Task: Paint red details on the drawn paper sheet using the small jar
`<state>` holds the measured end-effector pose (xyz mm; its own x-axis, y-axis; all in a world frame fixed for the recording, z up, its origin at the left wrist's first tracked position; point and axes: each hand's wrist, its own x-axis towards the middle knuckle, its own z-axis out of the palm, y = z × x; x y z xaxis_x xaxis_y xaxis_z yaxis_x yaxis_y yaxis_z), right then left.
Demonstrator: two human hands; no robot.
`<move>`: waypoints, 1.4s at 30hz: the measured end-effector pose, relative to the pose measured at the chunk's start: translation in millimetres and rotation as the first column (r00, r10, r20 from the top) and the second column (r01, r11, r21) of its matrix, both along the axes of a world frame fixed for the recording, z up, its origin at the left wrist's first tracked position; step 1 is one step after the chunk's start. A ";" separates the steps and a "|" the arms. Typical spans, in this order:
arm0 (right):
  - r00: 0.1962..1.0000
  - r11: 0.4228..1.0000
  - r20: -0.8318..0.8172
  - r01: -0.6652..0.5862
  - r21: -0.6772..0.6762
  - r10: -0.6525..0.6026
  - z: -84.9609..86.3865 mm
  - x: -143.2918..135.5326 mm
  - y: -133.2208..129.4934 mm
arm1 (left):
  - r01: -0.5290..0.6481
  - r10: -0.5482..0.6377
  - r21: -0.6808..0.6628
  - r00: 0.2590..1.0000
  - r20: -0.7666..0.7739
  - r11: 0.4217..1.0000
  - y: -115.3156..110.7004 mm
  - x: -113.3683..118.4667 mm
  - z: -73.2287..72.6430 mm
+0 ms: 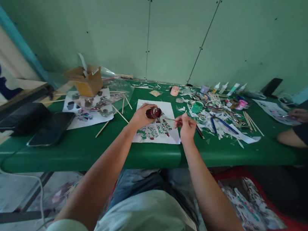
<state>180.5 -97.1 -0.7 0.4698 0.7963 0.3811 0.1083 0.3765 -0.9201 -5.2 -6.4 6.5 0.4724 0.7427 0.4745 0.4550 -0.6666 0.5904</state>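
Note:
My left hand (140,116) grips a small dark red glass bottle (151,113) and holds it tilted over a white sheet of paper (171,138). Between the pinched fingers of my right hand (187,127) is a thin stick-like tool (170,119), its far end close to the bottle's mouth. Whether that tip is a brush I cannot tell. On the paper lie small flat pieces (153,131) with green, white and dark red patterns. The bottle and my left fingers cover part of the sheet.
Scraps, blue-handled tools (227,125), sticks (252,122) and small tubes (233,89) crowd the right. Leftward are a phone (51,129), a cardboard box (88,82) and another sheet (99,115). A co-worker's hand (300,115) is at far right. A green wall (119,28) borders the table.

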 end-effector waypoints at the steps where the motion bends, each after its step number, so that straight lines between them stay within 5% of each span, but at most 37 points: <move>1: 1.000 0.999 0.002 -0.029 -0.015 0.029 -0.1 -1.2 -0.2 | 0.013 -0.013 -0.003 1.000 -0.009 1.000 -0.7 0.3 0.7; 6: 0.984 0.978 0.058 -0.162 -0.133 0.171 -3.5 -4.3 2.9 | 0.075 -0.075 0.015 0.996 -0.047 0.997 -2.9 0.2 3.8; 13: 0.987 0.979 0.030 -0.150 -0.140 0.156 -4.4 -3.5 4.7 | 0.090 -0.088 0.022 0.993 -0.076 0.996 -4.0 -0.5 4.8; 19: 0.999 0.993 -0.030 -0.027 -0.114 0.024 -4.7 1.1 5.4 | -0.051 0.052 0.013 0.995 -0.079 0.999 0.5 -0.9 0.5; 25: 0.996 0.968 -0.005 -0.089 -0.235 0.090 -12.6 3.9 8.8 | -0.258 0.245 -0.068 0.957 -0.159 0.964 8.1 -3.5 -7.8; 42: 0.983 0.940 0.133 -0.076 -0.332 0.126 -8.6 0.4 6.3 | -0.292 0.263 -0.116 0.941 -0.213 0.949 5.9 -2.5 -5.1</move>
<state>180.9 -90.8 -9.4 0.3379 0.9285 0.1537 0.2320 0.0761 -0.9697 -7.7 -0.5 1.4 0.3090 0.9108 0.2737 0.7242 -0.4119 0.5531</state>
